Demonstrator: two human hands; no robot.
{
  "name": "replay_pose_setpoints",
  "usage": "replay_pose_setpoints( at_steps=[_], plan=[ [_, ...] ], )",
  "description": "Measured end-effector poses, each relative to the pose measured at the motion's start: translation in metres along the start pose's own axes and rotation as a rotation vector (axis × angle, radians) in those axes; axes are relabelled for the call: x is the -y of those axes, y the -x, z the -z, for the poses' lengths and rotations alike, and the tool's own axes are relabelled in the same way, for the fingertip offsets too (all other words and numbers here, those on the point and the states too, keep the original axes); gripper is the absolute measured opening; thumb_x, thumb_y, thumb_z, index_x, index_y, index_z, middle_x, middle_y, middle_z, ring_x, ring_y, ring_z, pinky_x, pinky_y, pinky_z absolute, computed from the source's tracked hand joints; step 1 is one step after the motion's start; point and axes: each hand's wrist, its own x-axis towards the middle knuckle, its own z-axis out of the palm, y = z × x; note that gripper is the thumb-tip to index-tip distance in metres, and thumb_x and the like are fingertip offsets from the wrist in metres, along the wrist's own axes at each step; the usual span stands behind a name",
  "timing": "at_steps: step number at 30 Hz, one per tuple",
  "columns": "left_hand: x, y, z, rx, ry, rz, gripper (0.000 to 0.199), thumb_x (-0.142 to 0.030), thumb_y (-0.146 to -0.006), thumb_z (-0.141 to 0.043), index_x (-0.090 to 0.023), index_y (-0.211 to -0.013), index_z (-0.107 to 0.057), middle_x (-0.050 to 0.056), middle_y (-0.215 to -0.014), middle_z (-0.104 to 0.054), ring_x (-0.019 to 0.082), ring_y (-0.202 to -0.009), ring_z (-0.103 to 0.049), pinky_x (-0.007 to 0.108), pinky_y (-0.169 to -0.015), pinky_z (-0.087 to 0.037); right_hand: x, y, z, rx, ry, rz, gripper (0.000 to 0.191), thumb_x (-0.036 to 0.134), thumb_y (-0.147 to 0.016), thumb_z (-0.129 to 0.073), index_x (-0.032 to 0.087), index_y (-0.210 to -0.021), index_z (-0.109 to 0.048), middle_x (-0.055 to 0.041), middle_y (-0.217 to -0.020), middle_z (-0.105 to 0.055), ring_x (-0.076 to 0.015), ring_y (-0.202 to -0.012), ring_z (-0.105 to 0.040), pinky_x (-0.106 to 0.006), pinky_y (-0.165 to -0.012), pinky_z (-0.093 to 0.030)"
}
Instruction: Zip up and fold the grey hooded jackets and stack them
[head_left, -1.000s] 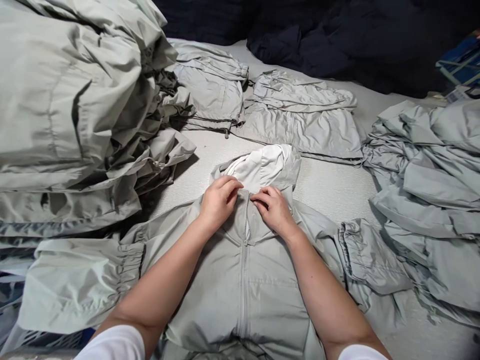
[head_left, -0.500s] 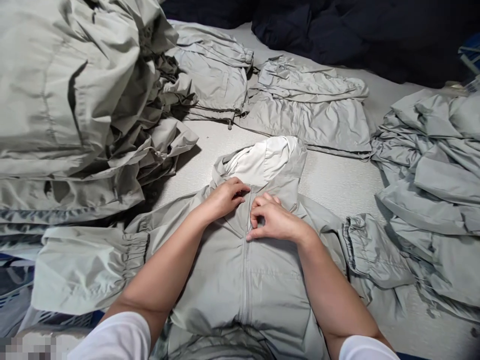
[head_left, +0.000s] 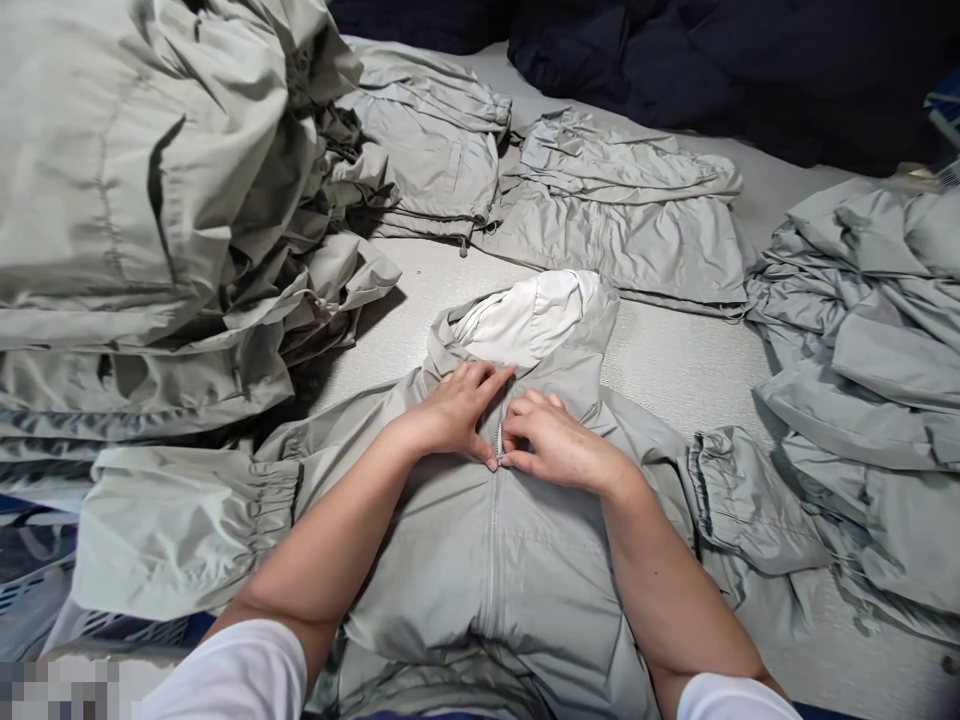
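A light grey-green hooded jacket [head_left: 427,560] lies front up before me, its sleeves spread to both sides. Its hood [head_left: 517,315] shows a white lining. Down the middle runs a zipper [head_left: 493,560]. My left hand [head_left: 457,410] rests on the chest left of the zipper, thumb and forefinger spread apart, the thumb tip at the zipper line. Just across from it, my right hand [head_left: 551,440] is closed in a pinch at the zipper, on what looks like the small zipper pull [head_left: 501,460], mostly covered by the fingertips.
A tall heap of grey-green jackets [head_left: 67,200] rises at the left. Two folded jackets lie at the back, one of them a wrinkled jacket [head_left: 637,230]. More garments [head_left: 877,400] are piled at the right. Dark cloth [head_left: 712,70] lies beyond the white table [head_left: 675,360].
My left hand has spread its fingers, and its thumb has come down the zipper toward my right fingertips. The right hand stays nearly in place, its thumb slightly higher. The view has shifted slightly.
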Motion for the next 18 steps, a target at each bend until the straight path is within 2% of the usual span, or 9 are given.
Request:
replay_pose_setpoints(
  at_steps=[3,7,11,13,18],
  plan=[
    [-0.004,-0.001,-0.005,0.016,-0.046,0.023,0.146,-0.058,-0.052,-0.101,-0.032,-0.171,-0.019,0.019,-0.155,-0.043,0.046,-0.145,-0.041,0.063,-0.118,-0.037,-0.001,-0.002,-0.002,-0.083,0.071,-0.003,0.012,0.019,-0.092,-0.077,0.022,-0.082,-0.070,-0.0056,-0.097,-0.065,-0.0254,-0.104,-0.055,-0.042,-0.092,-0.039],
    [-0.006,0.000,-0.005,0.031,-0.072,0.024,0.156,-0.058,-0.052,-0.101,-0.030,-0.172,-0.005,0.021,-0.161,-0.038,0.047,-0.149,-0.037,0.064,-0.119,-0.034,-0.008,-0.007,-0.004,-0.283,0.206,-0.054,0.010,0.020,-0.098,-0.068,0.021,-0.088,-0.067,-0.0077,-0.100,-0.065,-0.0263,-0.104,-0.053,-0.041,-0.089,-0.035],
    [-0.005,0.000,-0.004,0.024,-0.045,0.012,0.154,-0.061,-0.056,-0.099,-0.029,-0.172,-0.002,0.021,-0.162,-0.038,0.047,-0.150,-0.036,0.065,-0.120,-0.032,-0.019,-0.015,-0.009,-0.561,0.311,-0.156,0.013,0.026,-0.105,-0.058,0.021,-0.095,-0.066,-0.0092,-0.104,-0.064,-0.0275,-0.104,-0.052,-0.041,-0.090,-0.033],
    [-0.005,0.000,-0.005,0.026,-0.032,0.016,0.155,-0.060,-0.055,-0.100,-0.029,-0.172,-0.003,0.022,-0.162,-0.038,0.047,-0.150,-0.037,0.065,-0.120,-0.032,-0.025,-0.019,-0.014,-0.660,0.324,-0.202,0.016,0.029,-0.106,-0.055,0.021,-0.097,-0.066,-0.0093,-0.104,-0.064,-0.0278,-0.105,-0.053,-0.041,-0.090,-0.034],
    [-0.007,-0.001,-0.008,0.040,-0.014,0.003,0.156,-0.057,-0.056,-0.100,-0.029,-0.173,-0.001,0.022,-0.165,-0.036,0.047,-0.151,-0.036,0.065,-0.121,-0.031,-0.044,-0.031,-0.027,-0.745,0.262,-0.257,0.017,0.029,-0.106,-0.054,0.021,-0.098,-0.066,-0.0098,-0.103,-0.064,-0.0265,-0.101,-0.057,-0.038,-0.089,-0.040]
  ],
)
